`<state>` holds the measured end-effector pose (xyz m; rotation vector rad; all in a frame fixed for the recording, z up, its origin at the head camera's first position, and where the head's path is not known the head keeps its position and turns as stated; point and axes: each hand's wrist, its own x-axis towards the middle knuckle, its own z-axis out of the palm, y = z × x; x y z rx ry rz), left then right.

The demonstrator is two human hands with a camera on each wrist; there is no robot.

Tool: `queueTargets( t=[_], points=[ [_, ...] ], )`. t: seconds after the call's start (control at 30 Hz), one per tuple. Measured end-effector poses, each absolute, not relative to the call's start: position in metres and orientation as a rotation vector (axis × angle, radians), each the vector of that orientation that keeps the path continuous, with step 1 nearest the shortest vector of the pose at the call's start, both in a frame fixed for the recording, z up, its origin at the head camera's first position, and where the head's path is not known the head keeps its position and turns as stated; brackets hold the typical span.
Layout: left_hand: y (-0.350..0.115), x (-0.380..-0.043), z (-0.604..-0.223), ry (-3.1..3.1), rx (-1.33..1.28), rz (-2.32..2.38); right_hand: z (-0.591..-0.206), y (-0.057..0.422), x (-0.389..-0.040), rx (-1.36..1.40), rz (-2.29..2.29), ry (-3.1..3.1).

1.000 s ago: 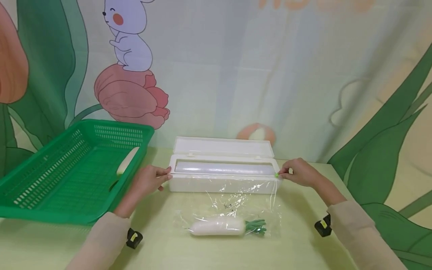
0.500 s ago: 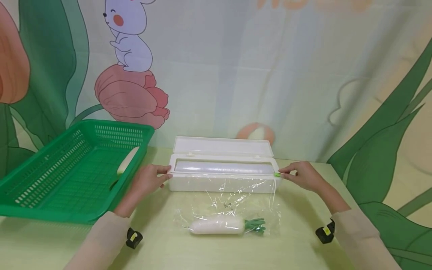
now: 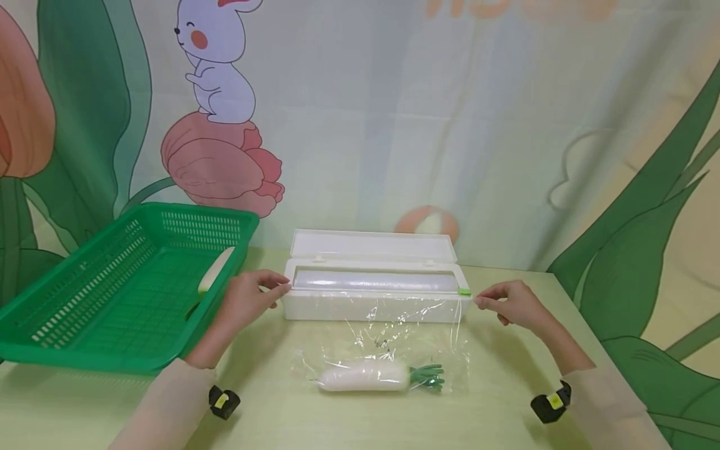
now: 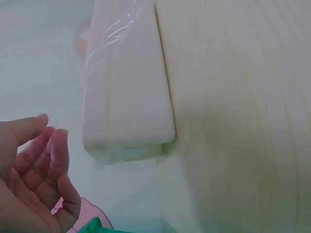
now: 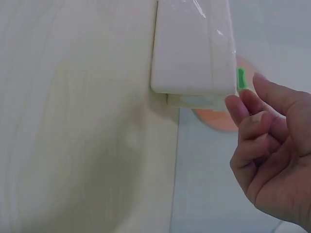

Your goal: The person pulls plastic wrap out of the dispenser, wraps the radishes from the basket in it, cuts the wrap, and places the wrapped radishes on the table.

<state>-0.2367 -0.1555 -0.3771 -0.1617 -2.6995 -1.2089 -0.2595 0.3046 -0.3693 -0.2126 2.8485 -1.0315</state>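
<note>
A white cling film dispenser box [image 3: 377,307] with its lid [image 3: 374,245] raised stands at the table's back. Inside it lies a film roll [image 3: 375,280], and a green slide cutter [image 3: 464,292] sits at the right end of its front rail. Clear film [image 3: 388,331] runs from the box down over a white radish [image 3: 365,375] with green stalks. My left hand [image 3: 252,297] is at the box's left end, fingers loosely bent; in the left wrist view they hold nothing. Just off the right end, beside the cutter, my right hand [image 3: 514,304] has loosely bent fingers and nothing in them.
On the left stands a green plastic basket [image 3: 120,361], with a long white vegetable [image 3: 216,270] inside along its right wall. A printed cloth [image 3: 349,125] hangs right behind the table [image 3: 360,425].
My right hand has let go of the green cutter and drawn back a little to the right. The left hand's fingers have eased off the box's left corner. Film and radish stay put.
</note>
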Motion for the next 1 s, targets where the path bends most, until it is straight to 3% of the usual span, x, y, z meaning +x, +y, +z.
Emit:
queueTargets(
  t=[0.47, 1.0],
  points=[
    [-0.139, -0.239, -0.388, -2.728, -0.169, -1.389, -0.38, 0.293, -0.257, -0.067, -1.187, 2.655],
    [-0.112, -0.24, -0.383, -2.79, -0.117, -1.224, -0.388, 0.281, -0.258, -0.006, -1.277, 2.613]
  ],
)
